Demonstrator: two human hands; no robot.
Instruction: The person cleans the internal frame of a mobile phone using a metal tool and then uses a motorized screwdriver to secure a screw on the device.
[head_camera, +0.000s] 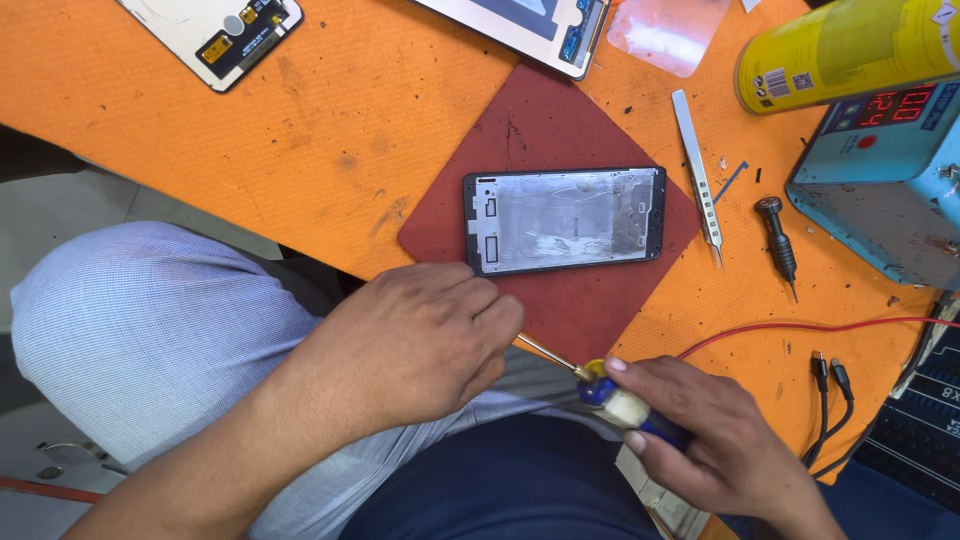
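1. Head view, looking down: the right hand (715, 440) grips a small screwdriver (600, 385) by its blue-and-cream handle, near the table's front edge; the thin metal shaft points toward the left hand (430, 335).
2. Left hand: curled into a loose fist over the shaft tip; whether it pinches anything cannot be told.
3. Screwdriver: judged light and stiff, the shaft slender; the thick handle is the natural place to hold it.
4. Phone frame (565, 220): bare, lying flat on a dark red mat (545, 125), just beyond the left hand; probably thin and easily bent, best held by its long edges.
5. Table (300, 120): orange, scuffed covering, carrying tweezers (697, 175), a black driver (777, 240), a yellow can (850, 50) and a blue box (890, 180) with a red display.
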